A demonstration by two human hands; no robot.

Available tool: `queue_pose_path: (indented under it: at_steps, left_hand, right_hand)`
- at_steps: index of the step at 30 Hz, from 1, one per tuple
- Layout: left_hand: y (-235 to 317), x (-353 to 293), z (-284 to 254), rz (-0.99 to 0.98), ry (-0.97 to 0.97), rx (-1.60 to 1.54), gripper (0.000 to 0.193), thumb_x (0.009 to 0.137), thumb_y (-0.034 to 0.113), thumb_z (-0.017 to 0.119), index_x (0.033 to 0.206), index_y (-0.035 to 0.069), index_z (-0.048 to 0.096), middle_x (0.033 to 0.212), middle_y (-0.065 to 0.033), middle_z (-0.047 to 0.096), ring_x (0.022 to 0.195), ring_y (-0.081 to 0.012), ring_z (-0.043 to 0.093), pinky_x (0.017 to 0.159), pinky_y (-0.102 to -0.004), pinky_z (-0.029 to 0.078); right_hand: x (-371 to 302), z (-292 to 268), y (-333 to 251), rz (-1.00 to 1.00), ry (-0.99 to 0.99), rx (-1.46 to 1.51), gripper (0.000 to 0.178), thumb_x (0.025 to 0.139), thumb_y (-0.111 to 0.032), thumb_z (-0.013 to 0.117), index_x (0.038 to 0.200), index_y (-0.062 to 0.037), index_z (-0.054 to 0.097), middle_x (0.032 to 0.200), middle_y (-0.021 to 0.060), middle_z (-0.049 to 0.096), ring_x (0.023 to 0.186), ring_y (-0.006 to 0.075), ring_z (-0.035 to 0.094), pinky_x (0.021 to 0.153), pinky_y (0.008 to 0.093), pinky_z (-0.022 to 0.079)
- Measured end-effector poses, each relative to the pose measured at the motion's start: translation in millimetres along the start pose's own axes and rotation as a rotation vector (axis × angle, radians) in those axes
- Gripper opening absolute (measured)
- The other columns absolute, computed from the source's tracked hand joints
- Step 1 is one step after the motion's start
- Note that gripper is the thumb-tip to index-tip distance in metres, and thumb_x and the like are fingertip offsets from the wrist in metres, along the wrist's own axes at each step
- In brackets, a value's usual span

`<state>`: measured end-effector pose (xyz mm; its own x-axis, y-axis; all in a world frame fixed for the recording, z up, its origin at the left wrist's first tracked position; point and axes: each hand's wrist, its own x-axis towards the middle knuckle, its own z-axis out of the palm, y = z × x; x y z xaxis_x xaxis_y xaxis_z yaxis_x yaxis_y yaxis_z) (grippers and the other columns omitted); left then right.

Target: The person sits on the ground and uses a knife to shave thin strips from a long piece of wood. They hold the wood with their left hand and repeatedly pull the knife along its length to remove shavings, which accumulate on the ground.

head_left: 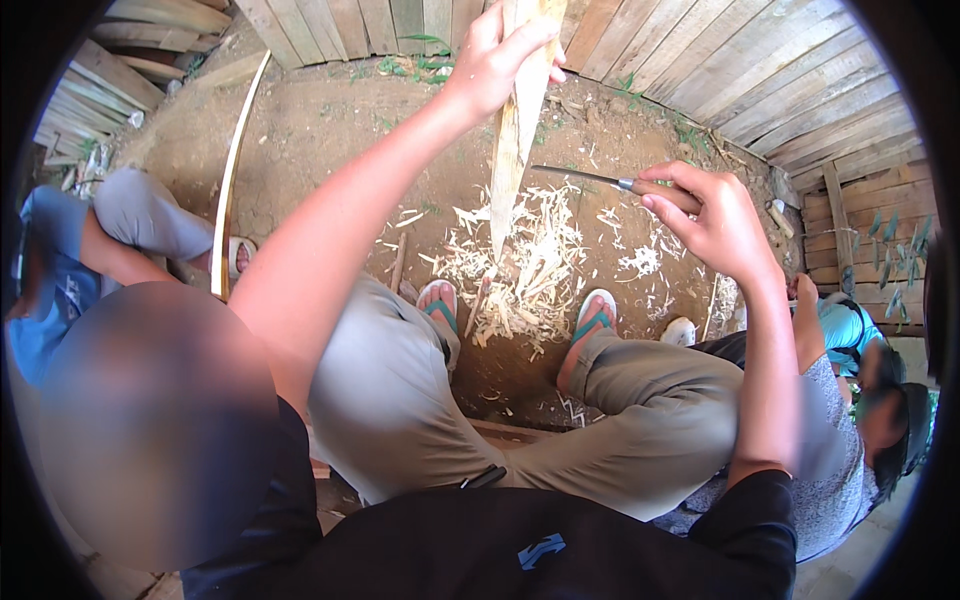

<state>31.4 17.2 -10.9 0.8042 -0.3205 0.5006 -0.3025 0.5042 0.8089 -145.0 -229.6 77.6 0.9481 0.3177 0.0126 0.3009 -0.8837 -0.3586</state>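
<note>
1. Left grip [495, 68]: My left grip is closed around the upper part of the wooden piece [513, 150], with the thumb across its front face and fingertips showing at its right edge.
2. Wooden piece: It is long, pale and tapered, and points downward in front of me, between and beyond my feet. Its narrow end is over the shavings [545, 260]; I cannot tell whether that end touches them.
3. Right grip [722, 212]: My right grip is pinching the wooden handle [668, 195] of a knife [590, 175] between thumb and fingers.
4. Knife: The slim, dark blade points left. Its tip is just beside the right edge of the wooden piece; I cannot confirm contact.
5. Ground: Pale, curled shavings lie heaped on the bare brown earth [340, 150], with smaller scatterings to the right.
6. Feet: My two sandals [597, 312], with green straps, stand at the near edge of the heap, one on either side.
7. Surroundings: A long pale strip [233, 160] extends at the left, near a seated person [150, 220]. Another person [835, 430] is at the right. A plank wall [720, 70] bounds the far side.
</note>
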Motion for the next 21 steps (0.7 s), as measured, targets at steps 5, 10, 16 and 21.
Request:
queue_pose_path:
  at_steps: [5,10,16,21]
  left_hand:
    - [-3,-3,-9,0.013,-0.018,0.131,0.034,0.105,0.03,0.053,0.121,0.0,0.054,0.091,-0.0144,0.069,0.083,-0.0259,0.072,0.077,-0.0401,0.062]
    - [21,-11,12,-0.058,-0.019,0.243,0.068,0.102,0.059,0.03,0.13,0.0,0.051,0.097,-0.0145,0.068,0.088,-0.0255,0.071,0.089,-0.0408,0.057]
    - [25,-12,15,-0.124,0.007,0.156,0.069,0.105,0.057,0.023,0.127,0.0,0.055,0.093,-0.0133,0.068,0.086,-0.0247,0.07,0.083,-0.0397,0.056]
    - [20,-10,9,-0.061,0.042,0.191,0.065,0.108,0.053,0.027,0.137,0.0,0.051,0.112,-0.0142,0.068,0.094,-0.0246,0.07,0.088,-0.0409,0.056]
  right_hand:
    - [2,-5,3,0.033,-0.023,0.014,0.024,0.096,-0.025,0.07,0.113,-0.0097,0.075,0.092,0.0163,0.076,0.085,0.0329,0.075,0.079,0.041,0.057]
    - [-3,-7,19,-0.039,0.027,0.131,0.025,0.097,-0.026,0.068,0.114,-0.0089,0.075,0.092,0.0164,0.076,0.084,0.0326,0.075,0.079,0.0404,0.057]
    - [-3,-6,25,-0.172,0.184,0.218,0.026,0.099,-0.021,0.067,0.117,-0.0038,0.073,0.097,0.0146,0.078,0.083,0.0259,0.076,0.074,0.0352,0.057]
    - [-7,-8,23,-0.179,0.358,0.279,0.026,0.101,-0.016,0.065,0.121,-0.0008,0.072,0.097,0.0112,0.079,0.085,0.0153,0.074,0.072,0.0276,0.056]
